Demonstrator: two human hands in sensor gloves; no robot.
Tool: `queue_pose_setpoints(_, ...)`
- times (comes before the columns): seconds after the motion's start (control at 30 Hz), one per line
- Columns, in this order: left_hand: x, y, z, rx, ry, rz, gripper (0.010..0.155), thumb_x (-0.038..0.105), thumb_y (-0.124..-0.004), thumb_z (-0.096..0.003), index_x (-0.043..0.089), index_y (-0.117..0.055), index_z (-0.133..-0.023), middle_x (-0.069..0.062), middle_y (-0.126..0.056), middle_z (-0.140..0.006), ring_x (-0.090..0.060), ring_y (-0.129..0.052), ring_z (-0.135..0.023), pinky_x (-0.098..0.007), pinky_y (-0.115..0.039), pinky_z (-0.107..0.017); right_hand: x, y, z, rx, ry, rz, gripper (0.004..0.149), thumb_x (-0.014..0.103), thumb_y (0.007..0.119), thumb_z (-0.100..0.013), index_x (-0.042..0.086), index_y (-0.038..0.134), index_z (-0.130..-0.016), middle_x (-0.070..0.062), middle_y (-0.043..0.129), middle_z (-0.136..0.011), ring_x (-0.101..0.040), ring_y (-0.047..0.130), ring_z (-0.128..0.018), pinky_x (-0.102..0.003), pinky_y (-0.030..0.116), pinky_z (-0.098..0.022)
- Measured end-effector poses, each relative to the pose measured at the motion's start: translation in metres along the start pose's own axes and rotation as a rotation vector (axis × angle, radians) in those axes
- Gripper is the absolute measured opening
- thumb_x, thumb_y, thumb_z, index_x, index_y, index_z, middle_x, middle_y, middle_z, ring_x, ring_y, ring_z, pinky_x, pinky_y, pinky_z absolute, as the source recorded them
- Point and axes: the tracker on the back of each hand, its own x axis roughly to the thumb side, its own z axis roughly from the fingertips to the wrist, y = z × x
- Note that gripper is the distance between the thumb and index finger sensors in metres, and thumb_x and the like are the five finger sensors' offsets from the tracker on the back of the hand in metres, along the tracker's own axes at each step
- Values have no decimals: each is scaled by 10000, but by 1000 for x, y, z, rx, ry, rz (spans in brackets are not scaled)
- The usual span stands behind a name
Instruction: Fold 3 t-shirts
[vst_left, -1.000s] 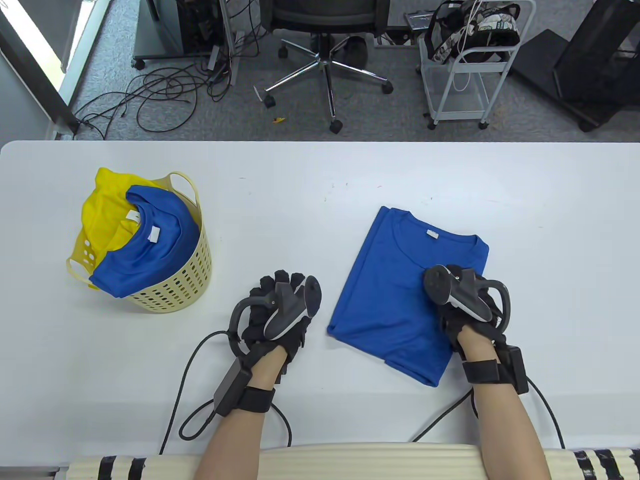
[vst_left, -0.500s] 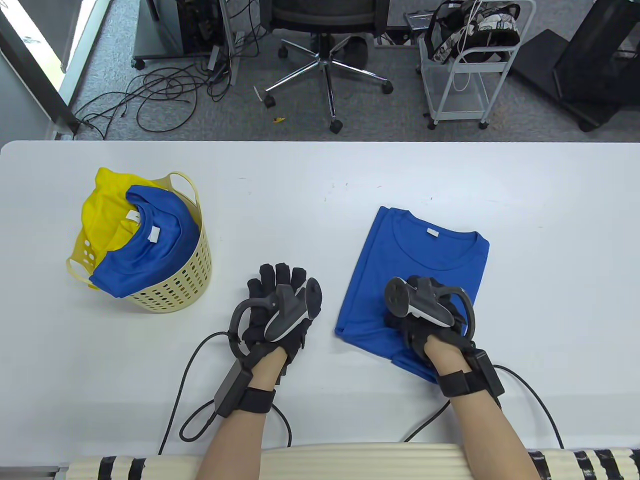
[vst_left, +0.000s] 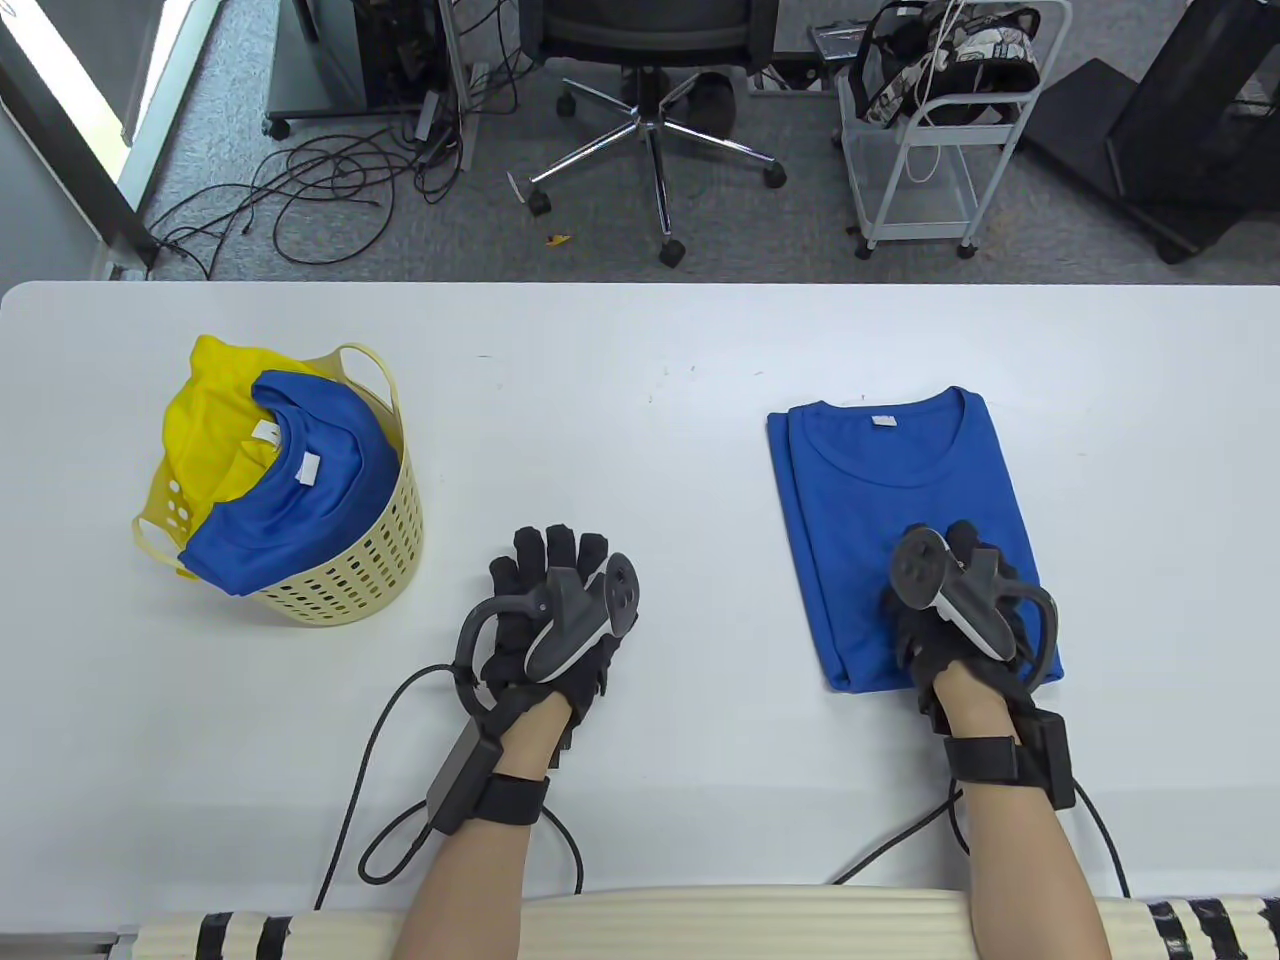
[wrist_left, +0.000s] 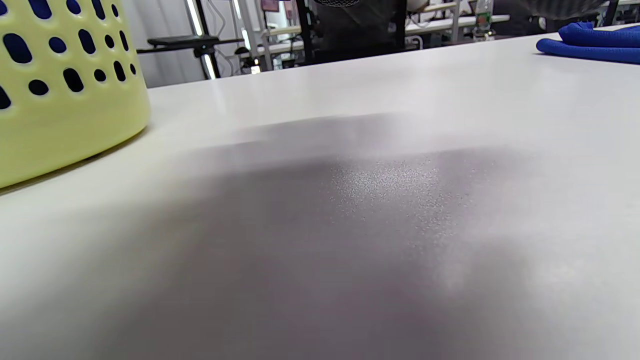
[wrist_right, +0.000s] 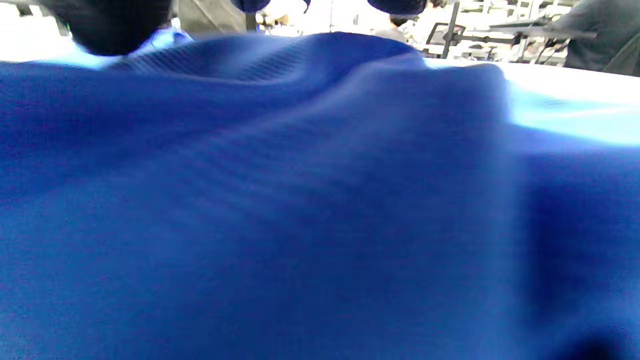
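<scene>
Table view: folded blue t-shirt (vst_left: 895, 520) lies flat on white table (vst_left: 640, 340), right of centre, collar w/ white tag toward far edge, sides roughly square to table edge. Right hand (vst_left: 955, 610) rests on shirt's near right corner, palm down, fingers (vst_left: 965, 540) stretched flat on the fabric, nothing gripped. Left hand (vst_left: 550, 620) lies flat on bare table left of the shirt, well apart from it, fingers straight, holding nothing. Yellow basket (vst_left: 350, 570) at left w/ a second blue shirt (vst_left: 290, 500) on top and a yellow shirt (vst_left: 215, 420) under/behind it, both hanging over the rim. Left wrist view: low over table top (wrist_left: 350, 225), hand's shadow in middle; basket wall (wrist_left: 65, 100) at left, folded shirt edge (wrist_left: 590, 42) far right; fingers not visible. Right wrist view: blue fabric (wrist_right: 300, 200) fills nearly whole frame, blurred, v. close; dark fingertip (wrist_right: 115, 25) at top edge touching it.
</scene>
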Motion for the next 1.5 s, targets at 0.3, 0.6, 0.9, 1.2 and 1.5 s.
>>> queue_pose_setpoints(0.3,0,0,0,0,-1,-3,809,690,-639,-364,397,-342,-1056,18,-367,-1170,-308,-364,-1135,-539,-398,-805,32,35,-1,297,-27,49,787,631,628,-345,341,259,-977,-146,40,-1098,-625,53,-947,-862,202,-606)
queue_pose_setpoints(0.6,-2,1,1,3,0,12,806,688,-639,-367,394,-343,-1057,17,-370,-1170,-309,-368,-1134,-539,-399,-804,-32,32,-16,315,194,-161,787,603,699,-354,379,247,-958,-85,0,-1073,-537,-41,-935,-835,134,-607)
queue_pose_setpoints(0.9,-3,0,1,-1,0,13,808,688,-640,-365,395,-344,-1057,15,-368,-1170,-309,-368,-1134,-539,-399,-804,-93,29,-16,330,299,-335,815,521,805,-329,393,285,-944,-32,-38,-1050,-440,-146,-925,-781,-18,-612)
queue_pose_setpoints(1.2,-3,0,1,-8,3,10,807,687,-644,-366,395,-346,-1056,15,-369,-1170,-309,-367,-1134,-541,-398,-804,-98,29,-18,352,234,-341,819,507,804,-334,377,276,-947,-45,-66,-1039,-460,-176,-902,-794,-48,-587)
queue_pose_setpoints(1.5,-2,0,0,-7,1,0,803,686,-644,-367,398,-347,-1055,18,-368,-1170,-304,-364,-1135,-536,-396,-805,-79,29,-18,366,166,-258,821,536,785,-332,376,262,-944,-61,-55,-1038,-481,-143,-906,-809,-1,-593)
